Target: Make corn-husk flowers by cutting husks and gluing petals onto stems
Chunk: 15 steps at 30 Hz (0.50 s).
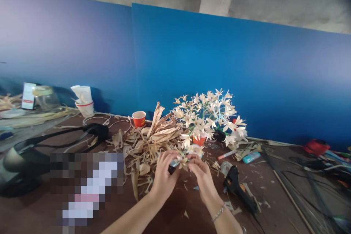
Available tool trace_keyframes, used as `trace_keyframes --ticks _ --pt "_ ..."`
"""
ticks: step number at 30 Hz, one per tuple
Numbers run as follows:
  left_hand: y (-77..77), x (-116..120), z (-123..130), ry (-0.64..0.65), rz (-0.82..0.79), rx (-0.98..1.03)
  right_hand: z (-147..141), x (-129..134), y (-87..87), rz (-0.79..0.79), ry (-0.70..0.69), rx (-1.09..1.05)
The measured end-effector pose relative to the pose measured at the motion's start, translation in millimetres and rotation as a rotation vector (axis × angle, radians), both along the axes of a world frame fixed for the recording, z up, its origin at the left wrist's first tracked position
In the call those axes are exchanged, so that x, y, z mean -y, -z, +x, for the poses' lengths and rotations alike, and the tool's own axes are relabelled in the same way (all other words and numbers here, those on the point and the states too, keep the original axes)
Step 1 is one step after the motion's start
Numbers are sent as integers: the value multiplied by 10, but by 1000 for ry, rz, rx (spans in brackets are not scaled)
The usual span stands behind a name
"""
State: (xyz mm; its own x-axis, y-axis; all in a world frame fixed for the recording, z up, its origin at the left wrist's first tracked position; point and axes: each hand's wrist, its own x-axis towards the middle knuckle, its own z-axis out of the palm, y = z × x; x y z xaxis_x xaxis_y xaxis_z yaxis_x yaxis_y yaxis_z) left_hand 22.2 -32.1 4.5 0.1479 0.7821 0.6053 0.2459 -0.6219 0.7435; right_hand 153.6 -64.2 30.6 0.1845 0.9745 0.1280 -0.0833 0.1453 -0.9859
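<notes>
A: Where is the pale flower (pixel 183 161), and how do the hands stand?
B: Between the fingertips of both hands, above the surface (pixel 175 210). The left hand (pixel 166 171) is curled about a small dark item (pixel 171 169), too obscured to identify, its fingertips meeting the flower's near side. The right hand (pixel 201 173) is partly closed, thumb and fingertips pinching at the opposite petals.

A: Which step is represented?
B: Apparently the handling of a single bloom, its petals being held or arranged. Similar flowers (pixel 208 113) stand massed beyond the hands, slightly to the right; dried husks (pixel 164 128) lie beyond and to the left. A glue gun (pixel 234 184) rests to the right of the right hand, held by neither.

A: What would the next move call for?
B: In judgement, a light pinch and a steady left hand, since such thin petals would likely crease or tear.

A: Its orientation?
B: The petals radiate outward like a star, the open face seemingly turned up and towards the wearer. The long axis would follow the stem; none is discernible between the fingers, so its direction cannot be told.
</notes>
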Motion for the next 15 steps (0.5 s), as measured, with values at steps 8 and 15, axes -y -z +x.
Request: trace_keyframes --ticks 8,15 --pt "13 -6 -11 -28 17 -27 -4 -6 65 7 -48 -38" --pt "-8 -2 -12 -33 16 -26 42 -11 42 43 21 110"
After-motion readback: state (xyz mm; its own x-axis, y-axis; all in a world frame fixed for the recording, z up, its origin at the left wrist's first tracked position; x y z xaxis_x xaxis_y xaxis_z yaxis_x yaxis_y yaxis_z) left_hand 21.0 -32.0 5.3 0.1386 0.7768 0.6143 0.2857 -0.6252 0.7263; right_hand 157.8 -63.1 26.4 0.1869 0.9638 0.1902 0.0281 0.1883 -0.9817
